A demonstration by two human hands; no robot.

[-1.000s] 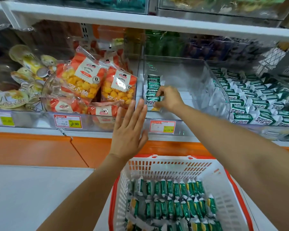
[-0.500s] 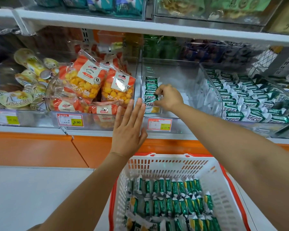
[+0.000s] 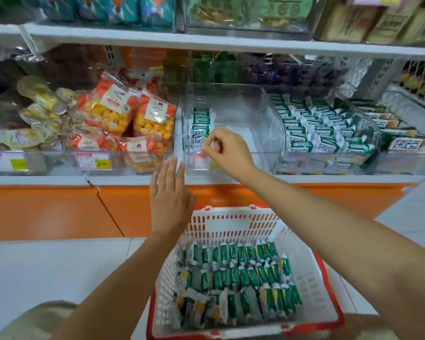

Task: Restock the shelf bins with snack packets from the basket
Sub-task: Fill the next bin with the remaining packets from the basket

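Early stage, I'd judge. The middle clear bin (image 3: 255,111) is holding one short row of green packets (image 3: 201,125) along its left wall. The basket (image 3: 231,224) is carrying many more basket packets (image 3: 233,278). The right hand (image 3: 227,148) is curling at the row's front; can't tell if it's pinching. The left hand (image 3: 171,200) is hovering flat, holding nothing.

Orange bags (image 3: 123,114) of yellow puffs lie heaped at the left, with yellow-lidded cups (image 3: 39,99) piled just beside them. A red-edged price tag (image 3: 93,161) sits below the bags. Under it runs an orange panel (image 3: 47,212), then pale floor tiles (image 3: 47,271). Teal packs (image 3: 123,8) line the top shelf (image 3: 231,41).
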